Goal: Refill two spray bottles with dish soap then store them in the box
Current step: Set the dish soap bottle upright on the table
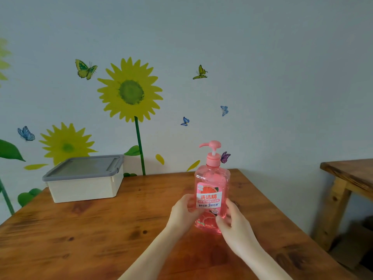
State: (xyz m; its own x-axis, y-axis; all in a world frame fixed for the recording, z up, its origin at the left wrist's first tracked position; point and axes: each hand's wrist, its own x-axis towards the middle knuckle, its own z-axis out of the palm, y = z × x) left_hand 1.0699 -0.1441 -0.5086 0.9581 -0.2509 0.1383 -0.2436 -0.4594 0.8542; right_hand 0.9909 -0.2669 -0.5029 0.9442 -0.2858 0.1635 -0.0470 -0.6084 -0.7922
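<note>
A pink dish soap bottle point(212, 184) with a pump head stands upright on the wooden table point(101, 229), right of centre. My left hand point(182, 214) grips its left side and my right hand point(232, 219) grips its lower right side. A cream storage box point(84, 188) with a shut grey lid sits at the table's back left, against the wall. No spray bottles are in view.
A wall with sunflower and butterfly stickers rises right behind the table. A second wooden table point(351, 178) stands to the right, across a gap. The near table's right edge runs diagonally close to the bottle.
</note>
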